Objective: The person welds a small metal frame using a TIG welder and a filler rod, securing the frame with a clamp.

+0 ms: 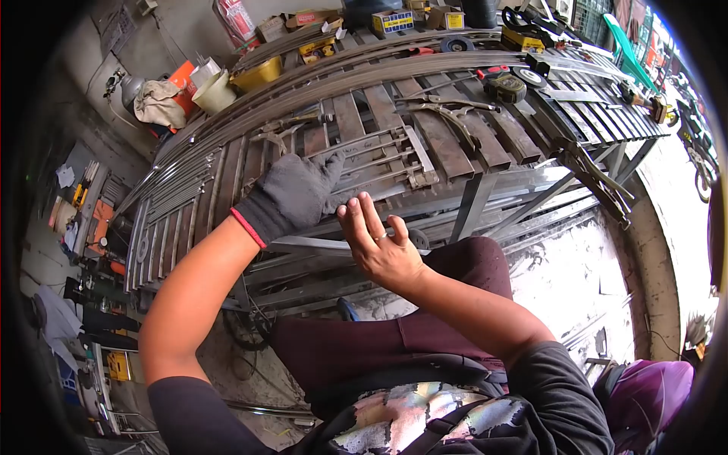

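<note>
My left hand, in a dark grey glove with a red cuff, lies over the left end of a small metal frame and grips it. Several thin rods run lengthwise across this frame, and faint writing shows on the plate beneath them. My bare right hand is at the bench's near edge. Its fingers are stretched out, the little finger apart, and the fingertips almost meet the glove. The right thumb is hidden. Locking pliers lie behind the frame, and another clamp is beyond my left hand.
The slatted steel bench carries long metal bars, a bundle of thin rods and a tape measure. A large clamp hangs over the front edge at right. A yellow container stands at the back. My knee is close below.
</note>
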A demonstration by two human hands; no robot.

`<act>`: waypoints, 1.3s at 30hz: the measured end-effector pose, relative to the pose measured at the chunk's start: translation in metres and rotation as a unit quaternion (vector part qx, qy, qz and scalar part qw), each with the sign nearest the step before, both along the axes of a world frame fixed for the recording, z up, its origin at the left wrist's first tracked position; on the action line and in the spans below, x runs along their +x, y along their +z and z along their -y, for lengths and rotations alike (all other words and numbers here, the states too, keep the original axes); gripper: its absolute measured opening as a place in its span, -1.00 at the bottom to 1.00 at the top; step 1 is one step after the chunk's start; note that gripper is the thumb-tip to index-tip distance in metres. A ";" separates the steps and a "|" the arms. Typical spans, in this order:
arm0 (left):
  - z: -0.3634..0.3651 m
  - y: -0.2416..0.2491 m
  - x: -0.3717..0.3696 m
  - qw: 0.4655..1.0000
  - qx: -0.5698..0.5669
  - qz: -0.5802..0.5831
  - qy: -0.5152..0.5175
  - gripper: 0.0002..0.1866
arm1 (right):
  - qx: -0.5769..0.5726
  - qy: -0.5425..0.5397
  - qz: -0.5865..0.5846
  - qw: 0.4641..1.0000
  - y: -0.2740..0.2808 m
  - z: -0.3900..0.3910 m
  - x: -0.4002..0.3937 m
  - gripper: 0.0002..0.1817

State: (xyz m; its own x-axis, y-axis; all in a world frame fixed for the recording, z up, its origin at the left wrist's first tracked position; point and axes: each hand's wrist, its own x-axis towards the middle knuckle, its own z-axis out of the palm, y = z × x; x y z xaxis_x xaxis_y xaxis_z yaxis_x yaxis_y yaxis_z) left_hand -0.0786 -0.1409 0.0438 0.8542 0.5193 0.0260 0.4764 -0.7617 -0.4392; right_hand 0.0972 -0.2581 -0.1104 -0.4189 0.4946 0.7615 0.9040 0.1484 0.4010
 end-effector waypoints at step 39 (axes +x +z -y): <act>-0.036 0.086 0.054 0.969 -0.231 0.066 0.055 -0.49 | 0.021 -0.029 0.031 0.999 0.013 0.005 -0.005 -0.34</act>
